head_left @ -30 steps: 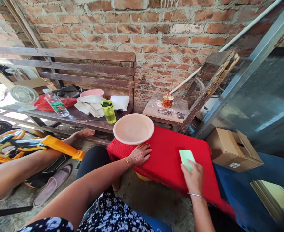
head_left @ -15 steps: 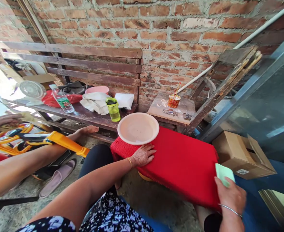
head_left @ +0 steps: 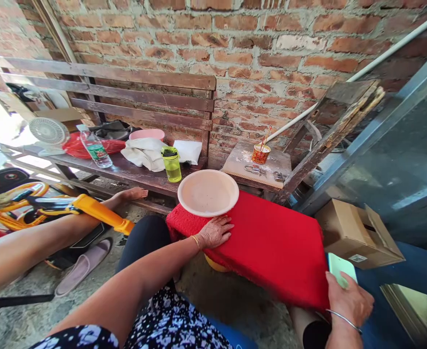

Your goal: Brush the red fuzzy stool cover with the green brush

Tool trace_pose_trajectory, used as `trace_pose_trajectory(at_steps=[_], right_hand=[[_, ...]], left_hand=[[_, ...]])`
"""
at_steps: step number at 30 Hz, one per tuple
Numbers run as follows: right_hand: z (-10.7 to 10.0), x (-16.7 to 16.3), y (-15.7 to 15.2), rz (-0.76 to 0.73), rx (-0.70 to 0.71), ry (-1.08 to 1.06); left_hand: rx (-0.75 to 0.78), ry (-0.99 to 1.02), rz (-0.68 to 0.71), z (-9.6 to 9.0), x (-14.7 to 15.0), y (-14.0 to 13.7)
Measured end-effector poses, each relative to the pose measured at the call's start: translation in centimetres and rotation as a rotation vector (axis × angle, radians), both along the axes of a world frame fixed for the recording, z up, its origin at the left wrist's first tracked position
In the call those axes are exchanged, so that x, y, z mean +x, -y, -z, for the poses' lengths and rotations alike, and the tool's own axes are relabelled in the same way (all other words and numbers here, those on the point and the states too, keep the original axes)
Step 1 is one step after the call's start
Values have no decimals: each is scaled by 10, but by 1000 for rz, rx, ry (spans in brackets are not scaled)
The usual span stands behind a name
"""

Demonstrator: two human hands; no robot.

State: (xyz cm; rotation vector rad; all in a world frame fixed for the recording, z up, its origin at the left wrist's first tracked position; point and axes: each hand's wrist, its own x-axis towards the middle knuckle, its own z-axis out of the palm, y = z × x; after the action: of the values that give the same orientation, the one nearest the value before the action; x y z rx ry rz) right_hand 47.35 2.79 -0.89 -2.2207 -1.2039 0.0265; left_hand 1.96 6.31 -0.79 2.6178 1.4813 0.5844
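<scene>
A red cloth (head_left: 271, 232) with a fuzzy left end covers a low table in front of me. My left hand (head_left: 216, 232) lies flat on its near left part, fingers stretched out, just below a pale pink basin (head_left: 208, 193). The fingertips are close to the basin's rim. At the cloth's right edge, my right hand (head_left: 351, 300) grips a flat mint-green piece (head_left: 340, 267) with rounded corners. Its kind and its underside do not show clearly. The thumb presses on its top face, and the other fingers are mostly hidden.
Behind the basin, a wooden bench (head_left: 140, 177) holds a green drinking bottle (head_left: 171, 165), a water bottle (head_left: 95, 146) and a fan (head_left: 48, 132). A stool (head_left: 231, 165) bears a paper cup (head_left: 260, 154) and padlocks. Cardboard box (head_left: 356, 235) at right. Another person's leg (head_left: 71, 230) stretches in from the left.
The mint-green piece has moved slightly right and down with my right hand. My left hand stays flat on the cloth. At far left, the other person's hand has drawn back towards the frame's edge.
</scene>
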Motion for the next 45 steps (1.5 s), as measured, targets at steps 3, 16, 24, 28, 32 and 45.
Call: trace_pose_trajectory(at_steps=[3,16,24,28,32,45], right_hand=[[-1,-4,2,11,36,-36],[-20,-61,28,-227,151,-26],[-24,-194,55,-882,47,180],[-22,-112,46,-583,-24,208],[-16,-11,51,-3,-115,83],[-21,-36,45,-209,-58,-161]], left_hand=[[-8,-19,-3,-2,0,0],[22,39,11,15,-8,-6],[26,18,10,12,-7,-5],[16,-4,8,8,-6,-4],[7,9,11,5,-5,-2],[-20,29,5,-4,1,1]])
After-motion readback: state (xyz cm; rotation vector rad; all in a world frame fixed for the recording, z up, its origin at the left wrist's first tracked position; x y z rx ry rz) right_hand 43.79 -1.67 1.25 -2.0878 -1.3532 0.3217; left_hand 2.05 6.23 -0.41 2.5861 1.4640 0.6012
